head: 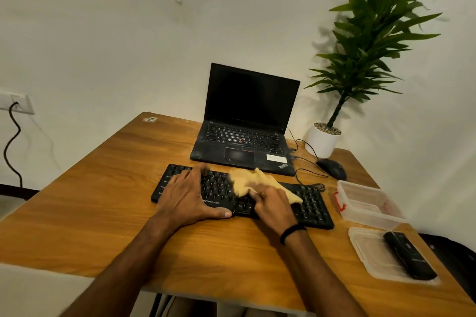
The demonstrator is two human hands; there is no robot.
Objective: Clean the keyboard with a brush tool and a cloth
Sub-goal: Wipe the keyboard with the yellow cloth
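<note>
A black keyboard (pixel 311 203) lies on the wooden table (pixel 108 213) in front of a laptop. My left hand (pixel 188 195) lies flat over the keyboard's left part, fingers spread, thumb along its front edge. My right hand (pixel 273 207) grips a yellow cloth (pixel 247 181) and holds it against the keys near the middle of the keyboard. The cloth and right hand are blurred. A black brush tool (pixel 408 255) lies on a clear plastic lid (pixel 371 252) at the right, apart from both hands.
An open black laptop (pixel 247 123) stands behind the keyboard. A black mouse (pixel 332 168) with its cable and a white potted plant (pixel 322 140) sit at the back right. A clear plastic box (pixel 365 203) stands right of the keyboard. The wall is close behind.
</note>
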